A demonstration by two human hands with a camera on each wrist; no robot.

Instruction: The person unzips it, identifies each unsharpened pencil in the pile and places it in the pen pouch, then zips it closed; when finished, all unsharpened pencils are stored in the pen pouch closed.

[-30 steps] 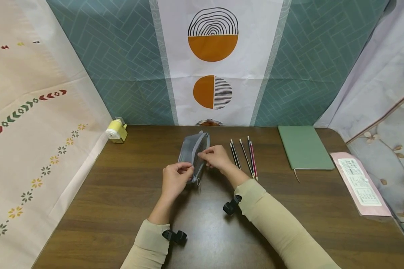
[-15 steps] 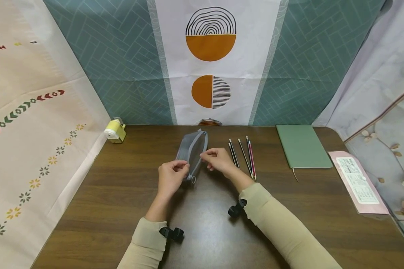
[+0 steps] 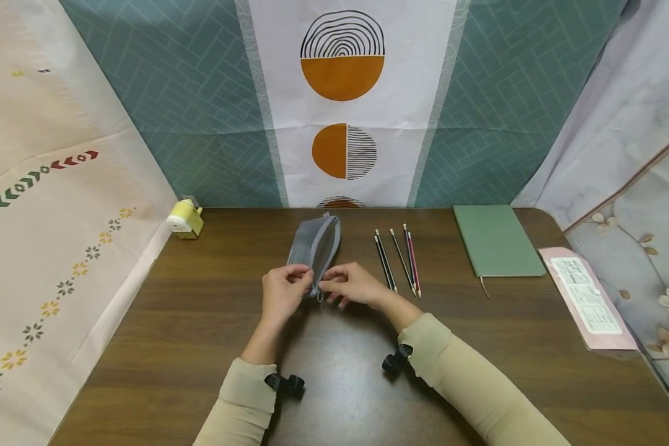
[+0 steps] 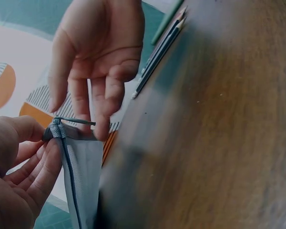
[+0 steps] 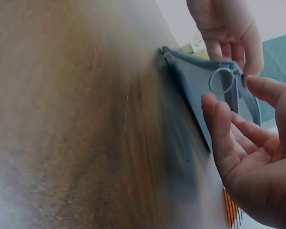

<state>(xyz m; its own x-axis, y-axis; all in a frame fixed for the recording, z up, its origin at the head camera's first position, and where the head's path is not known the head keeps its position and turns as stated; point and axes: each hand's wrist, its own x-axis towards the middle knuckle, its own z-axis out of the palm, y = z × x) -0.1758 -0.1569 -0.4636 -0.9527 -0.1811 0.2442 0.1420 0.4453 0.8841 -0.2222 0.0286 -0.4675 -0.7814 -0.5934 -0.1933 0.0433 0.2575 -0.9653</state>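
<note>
A grey zip pencil case [image 3: 303, 240] stands on the brown table, its zipped mouth gaping. My left hand [image 3: 281, 291] pinches the case's near end beside the zip slider, thumb against fingers. A round pull ring [image 5: 211, 82] hangs from that slider in the right wrist view. Close to the ring is my right hand [image 3: 357, 285], its thumb by the slider and its fingers bent loosely, with a gap between thumb and fingertips. Whether a fingertip touches the ring is hard to tell. Several pencils [image 3: 386, 263] lie just right of the case.
A yellow-and-white desk pencil sharpener [image 3: 186, 219] stands at the back left corner. Toward the right lies a green notebook [image 3: 496, 240] with a ribbon. A pink packet with a white label [image 3: 587, 296] sits at the table's right edge. Patterned cloths hang around the table.
My right hand has left the case's upper right rim and come down toward me to the zip pull. The left hand keeps its pinch on the case, which has shifted slightly left in view.
</note>
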